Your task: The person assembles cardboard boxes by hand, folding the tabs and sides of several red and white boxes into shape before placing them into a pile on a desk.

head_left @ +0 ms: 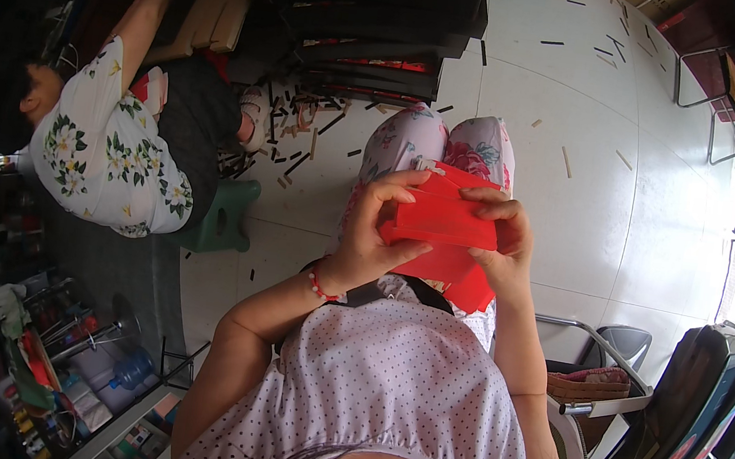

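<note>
In the middle of the frame, a bright red, rectangular folded piece that looks like paper or thin card [447, 219] is held up between two bare hands above the person's lap. The left hand [369, 232], with a red-and-white beaded bracelet [322, 288] at its wrist, is partly curled, its fingers over the piece's upper left part and its thumb against the lower left edge. The right hand [515, 245] is curled in the same way at the other end, fingers bent over the upper right corner and thumb beneath, so both grip the piece. More red material [471, 294] shows just below it, over the pink-and-white floral trousers [405, 139]; whether it is joined to the piece is unclear. At the left of the frame, a co-worker in a white floral shirt [113, 155] sits on a green plastic stool [231, 218], one arm stretched toward the upper left. A dark stack of black layers with red between them [377, 27] stands at the top centre, and thin black and tan strips [332, 123] lie scattered beside it on the pale tiled floor [574, 162]. A brown woven basket [590, 388] sits at the lower right.
</note>
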Demonstrator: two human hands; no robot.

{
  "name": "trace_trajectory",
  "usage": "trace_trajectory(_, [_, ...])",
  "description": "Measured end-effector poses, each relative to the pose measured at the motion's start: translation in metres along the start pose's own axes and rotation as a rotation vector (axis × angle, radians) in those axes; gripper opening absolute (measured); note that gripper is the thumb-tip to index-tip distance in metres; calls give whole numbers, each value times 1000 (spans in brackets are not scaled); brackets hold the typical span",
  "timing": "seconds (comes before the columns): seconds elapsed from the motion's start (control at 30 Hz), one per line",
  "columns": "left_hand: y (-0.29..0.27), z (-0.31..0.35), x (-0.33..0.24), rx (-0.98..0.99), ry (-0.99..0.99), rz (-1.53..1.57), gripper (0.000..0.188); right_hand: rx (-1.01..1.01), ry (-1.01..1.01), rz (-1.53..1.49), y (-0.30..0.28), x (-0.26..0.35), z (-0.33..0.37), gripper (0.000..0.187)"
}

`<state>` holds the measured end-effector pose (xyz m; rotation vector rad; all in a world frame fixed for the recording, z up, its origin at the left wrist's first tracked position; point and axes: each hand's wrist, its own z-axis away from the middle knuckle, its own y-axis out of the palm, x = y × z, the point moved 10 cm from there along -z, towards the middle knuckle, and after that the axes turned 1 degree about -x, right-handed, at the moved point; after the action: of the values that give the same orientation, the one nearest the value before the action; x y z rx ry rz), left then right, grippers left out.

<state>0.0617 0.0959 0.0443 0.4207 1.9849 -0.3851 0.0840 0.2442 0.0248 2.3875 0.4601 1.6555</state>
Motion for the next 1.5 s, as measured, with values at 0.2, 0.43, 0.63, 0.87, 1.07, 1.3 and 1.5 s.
trace_trajectory(0.2, [-6, -11, -10, 1, 32, -99, 44, 2, -1, 103, 2, 2, -7, 38])
trace_trajectory(0.43, [-18, -16, -4, 24, 60, -209, 36, 55, 32, 222, 10, -3, -19, 37])
trace_trajectory(0.63, [-11, -13, -1, 9, 31, -161, 41, 14, 37, 278, 14, 0, -20, 32])
trace_trajectory(0.87, [5, -1, -10, 0, 44, -84, 38, 3, 67, 222, 17, 2, -2, 24])
trace_trajectory(1.07, [7, 4, -10, -61, -26, -61, 24, -10, 135, 155, 19, 4, 7, 30])
trace_trajectory(1.3, [4, 2, 1, -101, -135, 63, 17, -40, 161, 232, 15, -3, 5, 27])
trace_trajectory(1.5, [-5, -8, 14, -133, -227, 161, 14, -123, 148, 266, 12, -7, -10, 15])
